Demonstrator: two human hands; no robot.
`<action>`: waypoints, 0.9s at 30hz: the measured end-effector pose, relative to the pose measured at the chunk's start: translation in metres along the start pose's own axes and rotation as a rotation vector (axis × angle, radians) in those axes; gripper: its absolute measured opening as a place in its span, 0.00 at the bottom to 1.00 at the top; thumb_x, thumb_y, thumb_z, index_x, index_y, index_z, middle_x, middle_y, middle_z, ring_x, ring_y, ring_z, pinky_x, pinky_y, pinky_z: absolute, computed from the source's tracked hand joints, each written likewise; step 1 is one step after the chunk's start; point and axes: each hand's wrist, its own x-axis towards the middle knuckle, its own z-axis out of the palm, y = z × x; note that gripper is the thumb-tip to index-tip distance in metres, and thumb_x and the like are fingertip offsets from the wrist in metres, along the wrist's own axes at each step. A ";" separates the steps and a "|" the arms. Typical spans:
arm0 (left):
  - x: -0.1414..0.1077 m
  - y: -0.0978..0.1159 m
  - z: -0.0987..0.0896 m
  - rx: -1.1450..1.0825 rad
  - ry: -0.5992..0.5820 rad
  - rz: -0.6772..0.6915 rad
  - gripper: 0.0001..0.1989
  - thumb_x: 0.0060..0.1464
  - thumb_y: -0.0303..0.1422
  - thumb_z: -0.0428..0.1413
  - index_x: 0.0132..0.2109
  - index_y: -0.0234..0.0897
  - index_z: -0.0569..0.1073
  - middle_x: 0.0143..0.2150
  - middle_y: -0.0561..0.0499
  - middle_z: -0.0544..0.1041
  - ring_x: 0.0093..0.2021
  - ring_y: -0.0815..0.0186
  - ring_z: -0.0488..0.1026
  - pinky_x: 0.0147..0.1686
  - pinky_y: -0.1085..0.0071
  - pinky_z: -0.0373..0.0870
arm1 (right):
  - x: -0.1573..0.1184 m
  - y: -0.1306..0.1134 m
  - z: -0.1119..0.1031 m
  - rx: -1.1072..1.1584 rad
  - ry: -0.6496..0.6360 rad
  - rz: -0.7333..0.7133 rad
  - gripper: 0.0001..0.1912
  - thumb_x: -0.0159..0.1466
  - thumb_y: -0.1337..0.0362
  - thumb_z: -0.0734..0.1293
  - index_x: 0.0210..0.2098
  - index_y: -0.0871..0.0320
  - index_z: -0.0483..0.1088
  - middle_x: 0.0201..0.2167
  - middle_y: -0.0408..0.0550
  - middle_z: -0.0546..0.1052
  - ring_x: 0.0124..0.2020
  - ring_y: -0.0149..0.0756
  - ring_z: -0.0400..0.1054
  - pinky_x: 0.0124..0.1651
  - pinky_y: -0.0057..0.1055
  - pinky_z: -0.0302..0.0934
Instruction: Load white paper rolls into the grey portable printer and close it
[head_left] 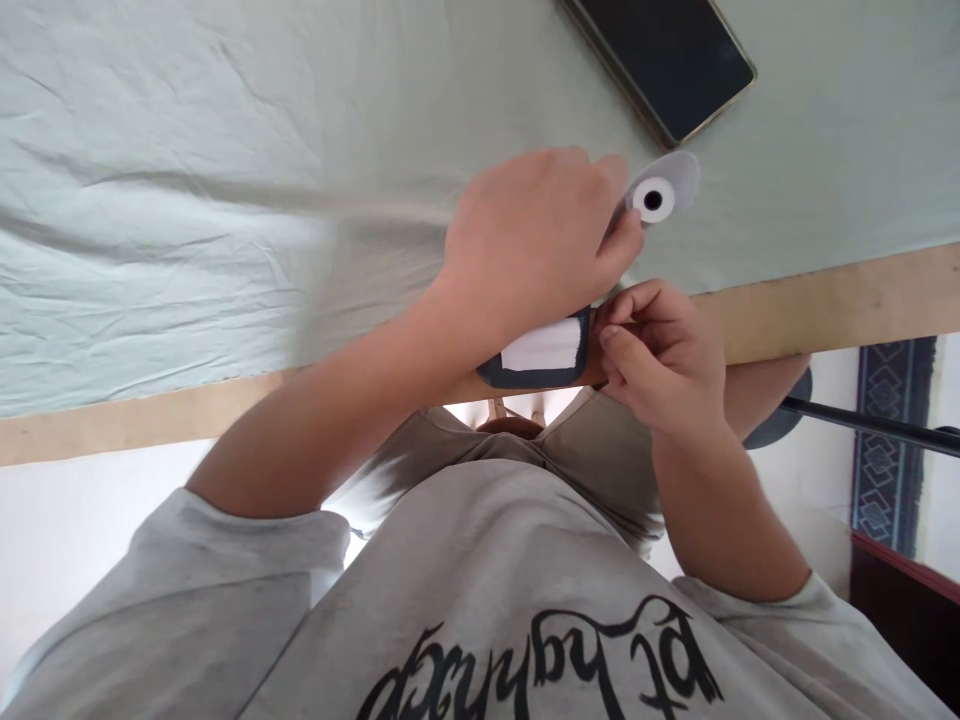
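Left hand point(540, 230), frame centre: back turned up, thumb and fingers closed on a white disc point(653, 200) with a black centre, right of centre. A pale oval point(685, 176) shows behind the disc. Right hand point(660, 360), just below: thumb and index finger drawn together near a dark-rimmed piece point(536, 350) with a white face; I cannot tell whether I grip anything there. That piece sits at lower centre, by the table edge point(832, 305), partly hidden by my left wrist. Phone point(667, 60) at upper right, dark screen, on the pale green cloth point(187, 230). My grey shirt point(487, 560), black lettering, fills the bottom of the frame
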 end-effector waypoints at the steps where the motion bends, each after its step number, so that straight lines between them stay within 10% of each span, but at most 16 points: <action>1: 0.000 -0.002 -0.001 -0.020 0.022 0.026 0.17 0.69 0.47 0.49 0.48 0.43 0.77 0.46 0.42 0.79 0.47 0.44 0.77 0.40 0.51 0.72 | 0.000 0.000 0.000 -0.006 0.008 0.001 0.05 0.67 0.70 0.66 0.35 0.55 0.66 0.26 0.40 0.71 0.17 0.20 0.55 0.16 0.23 0.47; 9: -0.037 -0.046 0.002 -0.519 0.663 0.340 0.08 0.66 0.29 0.51 0.38 0.43 0.73 0.35 0.53 0.74 0.39 0.61 0.75 0.43 0.59 0.76 | -0.001 -0.004 0.000 0.002 0.015 -0.012 0.07 0.67 0.67 0.67 0.33 0.56 0.66 0.24 0.39 0.68 0.17 0.19 0.53 0.16 0.23 0.46; 18: -0.121 -0.055 0.044 -0.392 0.473 0.157 0.26 0.66 0.47 0.54 0.67 0.48 0.66 0.62 0.41 0.74 0.62 0.49 0.74 0.56 0.50 0.77 | -0.003 -0.001 -0.005 0.000 -0.009 -0.017 0.11 0.70 0.58 0.69 0.33 0.56 0.70 0.21 0.39 0.69 0.18 0.23 0.59 0.18 0.24 0.54; 27: -0.132 -0.058 0.072 -0.190 0.332 0.068 0.48 0.61 0.55 0.61 0.77 0.37 0.52 0.73 0.32 0.67 0.71 0.40 0.68 0.66 0.48 0.70 | 0.000 0.004 -0.004 -0.333 -0.127 -0.152 0.07 0.76 0.59 0.59 0.42 0.53 0.64 0.22 0.40 0.65 0.20 0.27 0.58 0.23 0.30 0.53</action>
